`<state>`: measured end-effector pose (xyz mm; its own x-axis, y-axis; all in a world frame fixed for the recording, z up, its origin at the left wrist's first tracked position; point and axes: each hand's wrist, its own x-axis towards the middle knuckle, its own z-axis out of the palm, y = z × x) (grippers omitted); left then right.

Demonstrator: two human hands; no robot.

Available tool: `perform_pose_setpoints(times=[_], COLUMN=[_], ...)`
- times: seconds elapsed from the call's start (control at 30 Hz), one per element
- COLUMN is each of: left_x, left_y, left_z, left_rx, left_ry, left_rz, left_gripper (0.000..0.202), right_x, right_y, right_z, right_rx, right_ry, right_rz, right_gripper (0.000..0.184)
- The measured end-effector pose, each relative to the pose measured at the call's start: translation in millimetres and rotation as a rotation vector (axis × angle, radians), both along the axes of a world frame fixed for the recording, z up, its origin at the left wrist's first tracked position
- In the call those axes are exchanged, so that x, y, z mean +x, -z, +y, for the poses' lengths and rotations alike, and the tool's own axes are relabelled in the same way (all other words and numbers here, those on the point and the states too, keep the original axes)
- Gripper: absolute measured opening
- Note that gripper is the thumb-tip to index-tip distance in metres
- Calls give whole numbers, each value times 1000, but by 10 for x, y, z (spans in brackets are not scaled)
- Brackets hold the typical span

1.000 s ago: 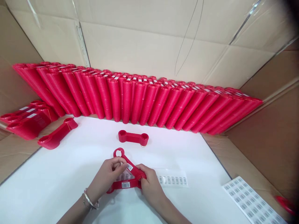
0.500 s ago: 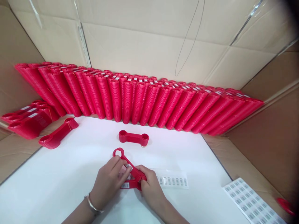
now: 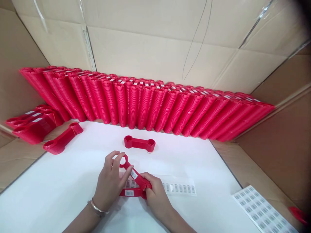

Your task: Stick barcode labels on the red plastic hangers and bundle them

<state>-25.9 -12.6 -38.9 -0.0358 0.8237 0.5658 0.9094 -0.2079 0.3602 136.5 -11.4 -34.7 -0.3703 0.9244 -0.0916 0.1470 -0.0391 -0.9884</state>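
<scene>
My right hand (image 3: 155, 195) pinches the near ends of several flat red plastic parts (image 3: 134, 181) with ring ends, fanned apart and each bearing a white barcode label. My left hand (image 3: 110, 179) has its fingers curled round the far ring end of the top part. Both hands rest low over the white table (image 3: 60, 181). Just beyond them lies a small stack of the same red parts (image 3: 139, 143). A strip of barcode labels (image 3: 179, 188) lies right of my right hand.
A long row of tall stacks of red parts (image 3: 145, 105) leans against the cardboard back wall (image 3: 150, 51). More stacks lie at the left (image 3: 34, 124), one on the table corner (image 3: 62, 138). A barcode sheet (image 3: 261, 212) lies at the right on cardboard.
My left hand has slid from the middle of the top part up to its far ring end. My right hand has kept its grip in place.
</scene>
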Motion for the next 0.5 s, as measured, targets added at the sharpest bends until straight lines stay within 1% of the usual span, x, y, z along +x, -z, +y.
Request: perform_pose_setpoints(times=[0.1,0.2,0.33,0.5], left_x=[-39,-58,-67,-86], left_y=[-33,-69,-93,-104], left_z=[1,-13,-13,-17], left_rx=[-44,-55,0,63], left_ry=[57,101,131,187], left_rz=[-117,-243,-337,-372], left_gripper=[26,19,17,20], right_x=[-11,-11,8,45], right_y=[12,20,9,-8], right_z=[-4,4,18,29], right_rx=[-41,-50,-37,-18], right_ry=[6,17,22,45], right_rz=[25,35,39,45], right_gripper=[38,37,38,41])
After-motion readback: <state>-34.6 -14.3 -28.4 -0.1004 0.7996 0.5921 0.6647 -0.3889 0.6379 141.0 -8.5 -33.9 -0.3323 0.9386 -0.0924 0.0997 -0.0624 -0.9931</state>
